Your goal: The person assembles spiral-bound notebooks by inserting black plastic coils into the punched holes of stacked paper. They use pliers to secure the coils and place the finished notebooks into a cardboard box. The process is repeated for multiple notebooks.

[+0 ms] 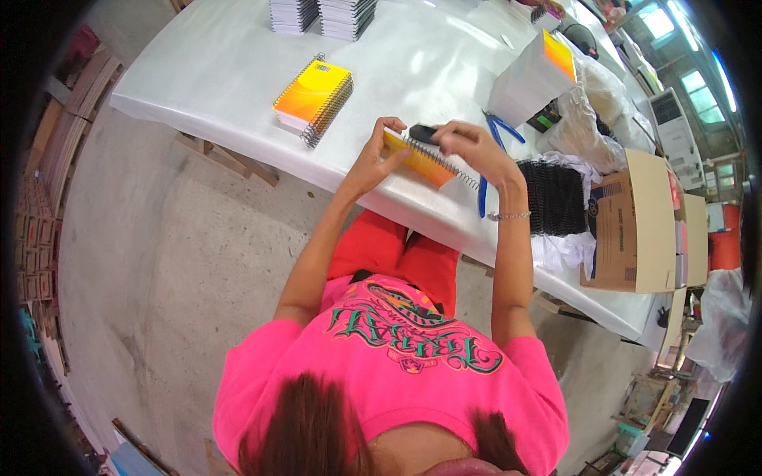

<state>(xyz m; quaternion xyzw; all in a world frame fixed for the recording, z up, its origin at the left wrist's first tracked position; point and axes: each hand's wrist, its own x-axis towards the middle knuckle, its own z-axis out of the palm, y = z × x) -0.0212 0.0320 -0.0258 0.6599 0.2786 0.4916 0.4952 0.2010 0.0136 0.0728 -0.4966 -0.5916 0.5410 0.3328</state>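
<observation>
At the near edge of the white table, my left hand [375, 163] grips a small notebook [429, 164] with a yellow-orange cover. A dark metal spiral coil [466, 180] runs along the notebook's upper edge and sticks out past its right end. My right hand [474, 151] is closed over the coil side, fingers curled around a small black object [422, 133] whose kind I cannot make out. Just right of that hand lies a blue-handled tool [506, 127], partly hidden behind the hand. Another blue handle [482, 198] shows below the wrist.
Spiral-bound yellow-orange notebooks [316, 89] are stacked left of my hands. Two white paper stacks [292, 16] stand farther back. To the right are a tall stack [524, 83] with a yellow-orange top, black coils [552, 198] on plastic, and an open cardboard box [615, 230].
</observation>
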